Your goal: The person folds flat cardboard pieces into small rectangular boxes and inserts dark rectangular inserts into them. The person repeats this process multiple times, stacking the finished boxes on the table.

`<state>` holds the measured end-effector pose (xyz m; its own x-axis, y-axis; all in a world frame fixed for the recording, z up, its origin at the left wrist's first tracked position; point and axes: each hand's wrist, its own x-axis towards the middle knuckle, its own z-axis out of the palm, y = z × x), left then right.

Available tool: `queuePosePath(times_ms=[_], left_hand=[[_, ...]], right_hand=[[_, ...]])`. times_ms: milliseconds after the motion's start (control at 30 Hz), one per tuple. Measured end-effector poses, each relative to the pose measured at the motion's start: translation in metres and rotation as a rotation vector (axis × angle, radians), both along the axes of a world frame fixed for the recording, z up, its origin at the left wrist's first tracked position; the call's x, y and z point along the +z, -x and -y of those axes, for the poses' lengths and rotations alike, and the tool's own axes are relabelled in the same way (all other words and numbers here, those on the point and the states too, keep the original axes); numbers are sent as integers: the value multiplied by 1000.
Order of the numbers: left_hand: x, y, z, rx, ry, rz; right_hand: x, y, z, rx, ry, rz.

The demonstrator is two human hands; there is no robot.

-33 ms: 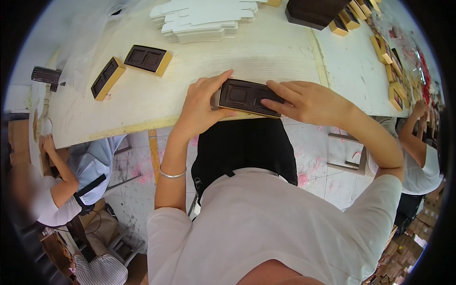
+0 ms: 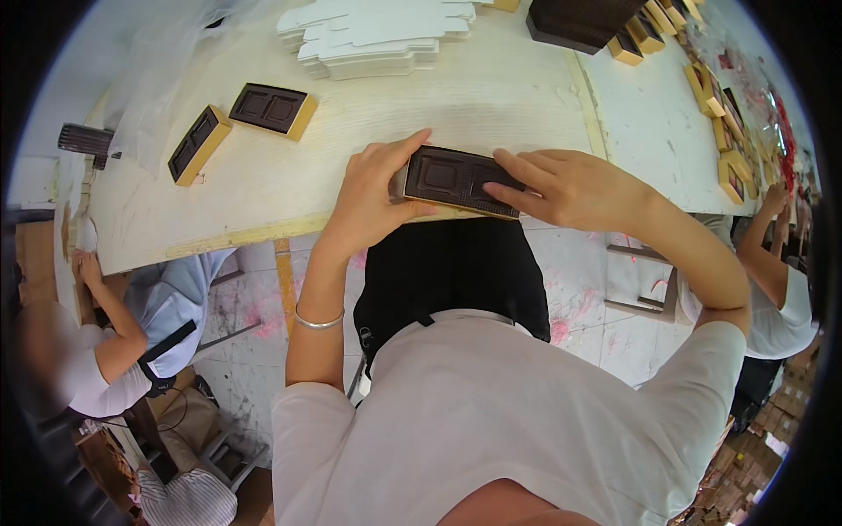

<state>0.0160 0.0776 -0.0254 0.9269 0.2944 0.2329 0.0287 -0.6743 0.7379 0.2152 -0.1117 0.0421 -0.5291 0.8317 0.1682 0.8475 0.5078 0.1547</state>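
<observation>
A gold box with a dark brown plastic tray (image 2: 441, 175) in it lies at the near edge of the table, slightly slanted. My left hand (image 2: 373, 187) grips the box's left end, thumb on the near side and index finger along the far corner. At the other end, my right hand (image 2: 572, 188) holds the box, one finger pressed on the tray's right part and the others at the far edge. The tray has square recesses; its right recess is mostly covered by my fingers. Farther left lie two similar boxes, one slanted (image 2: 200, 145) and one wider (image 2: 273, 110).
A stack of flat white cartons (image 2: 368, 44) sits at the far middle, with a pile of dark trays (image 2: 579, 24) right of it. More gold boxes (image 2: 733, 145) line the right side. Clear plastic sheeting (image 2: 162, 79) hangs at left. Co-workers sit at left (image 2: 110, 351) and right (image 2: 781, 298).
</observation>
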Motion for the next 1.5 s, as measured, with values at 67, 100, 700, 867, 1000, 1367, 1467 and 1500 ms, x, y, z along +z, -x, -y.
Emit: queuePosePath(times_ms=[67,100,700,867,1000,1367,1467,1500], left_hand=[[2,0,-1,-11,-6,-18],[3,1,-1,-9,-14,-30],[18,3,15,-3,-355,-67],[20,-2,32,-67,-616,-196],[24,-4,34,-88,-586,-214],[4,63,25,177,56,110],[7,51,22,128,-172,99],[6,34,19,43,-211,147]], right_hand=[[2,-1,-2,35,22,49],[3,-3,-3,36,23,28],[0,9,2,-153,246,27],[-37,49,15,-391,72,-79],[-60,52,18,-433,-113,-340],[100,-68,103,-732,981,-643],[142,-160,125,-1323,425,-384],[164,-228,167,-1487,38,-174]])
